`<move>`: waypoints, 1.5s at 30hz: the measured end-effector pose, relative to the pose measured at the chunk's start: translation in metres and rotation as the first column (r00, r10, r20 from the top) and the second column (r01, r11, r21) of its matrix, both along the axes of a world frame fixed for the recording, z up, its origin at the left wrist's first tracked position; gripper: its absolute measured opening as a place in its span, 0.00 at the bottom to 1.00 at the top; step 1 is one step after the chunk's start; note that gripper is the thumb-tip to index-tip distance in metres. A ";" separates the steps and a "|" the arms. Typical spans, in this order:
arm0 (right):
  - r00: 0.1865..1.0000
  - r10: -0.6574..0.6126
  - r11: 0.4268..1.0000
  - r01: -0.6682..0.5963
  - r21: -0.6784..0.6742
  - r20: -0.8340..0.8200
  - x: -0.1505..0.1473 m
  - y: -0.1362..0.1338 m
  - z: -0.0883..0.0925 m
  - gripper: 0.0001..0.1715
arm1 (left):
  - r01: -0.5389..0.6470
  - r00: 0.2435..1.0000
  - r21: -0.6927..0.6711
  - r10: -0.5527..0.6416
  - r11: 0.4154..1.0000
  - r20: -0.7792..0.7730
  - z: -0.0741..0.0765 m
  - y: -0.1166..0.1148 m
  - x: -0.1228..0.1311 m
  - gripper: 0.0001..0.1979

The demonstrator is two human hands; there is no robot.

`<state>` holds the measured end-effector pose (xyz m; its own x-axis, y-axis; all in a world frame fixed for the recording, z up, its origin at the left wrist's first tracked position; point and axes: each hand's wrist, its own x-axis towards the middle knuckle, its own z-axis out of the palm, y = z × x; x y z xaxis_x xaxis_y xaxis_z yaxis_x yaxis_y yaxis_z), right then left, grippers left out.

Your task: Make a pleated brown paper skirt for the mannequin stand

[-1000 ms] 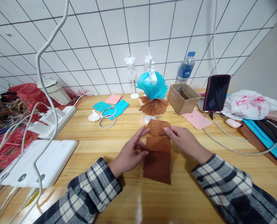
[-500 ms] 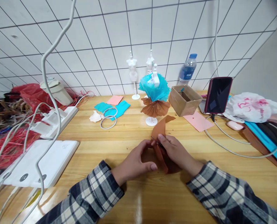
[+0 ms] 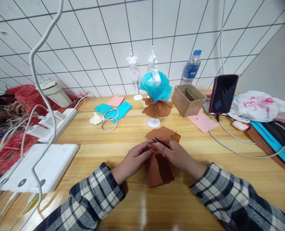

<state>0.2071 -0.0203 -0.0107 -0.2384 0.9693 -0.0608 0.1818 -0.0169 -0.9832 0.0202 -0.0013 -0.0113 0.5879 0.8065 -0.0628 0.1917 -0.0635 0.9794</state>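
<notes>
A folded sheet of brown crepe paper (image 3: pixel 159 171) lies under and between my hands, with a curled upper part (image 3: pixel 162 134) beyond my fingers. My left hand (image 3: pixel 135 158) is closed, its thumb and fingertips pinching the paper at its left edge. In my closed right hand (image 3: pixel 176 154) is a pair of small dark scissors (image 3: pixel 156 140); their pointed tips show toward the left, and my fingers hide the handles. Beyond the paper stands a small white dress form (image 3: pixel 155 78) on a round base, wearing a turquoise ruffle (image 3: pixel 160 91) above a brown pleated one (image 3: pixel 158 109).
Two bare white dress forms (image 3: pixel 133 69) stand by the tiled wall. Silver rings (image 3: pixel 110 124) lie on turquoise paper (image 3: pixel 124 109). At right are a cardboard box (image 3: pixel 187 107), bottle (image 3: pixel 192 67), phone (image 3: pixel 224 94) and cables. A power strip (image 3: pixel 65 122) and white box (image 3: pixel 51 163) sit left.
The brown paper has been turned and opened out, its lower part now flatter and nearer me. My left thumb has closed onto it. The scissor tips now show. The view has shifted slightly.
</notes>
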 end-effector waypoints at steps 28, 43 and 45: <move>0.308 -0.324 0.904 0.378 0.197 0.894 0.080 0.031 0.007 0.25 | 0.124 0.740 0.763 0.453 0.635 -0.497 0.013 0.027 -0.040 0.22; 0.841 -0.249 0.967 0.192 0.165 0.481 0.075 0.031 -0.007 0.08 | 0.045 0.860 0.605 0.277 0.795 -0.428 0.008 0.029 -0.042 0.27; 0.948 -0.181 0.980 0.151 0.129 0.262 0.054 0.023 -0.002 0.10 | -0.020 0.940 0.513 0.190 0.858 -0.283 0.009 0.020 -0.034 0.29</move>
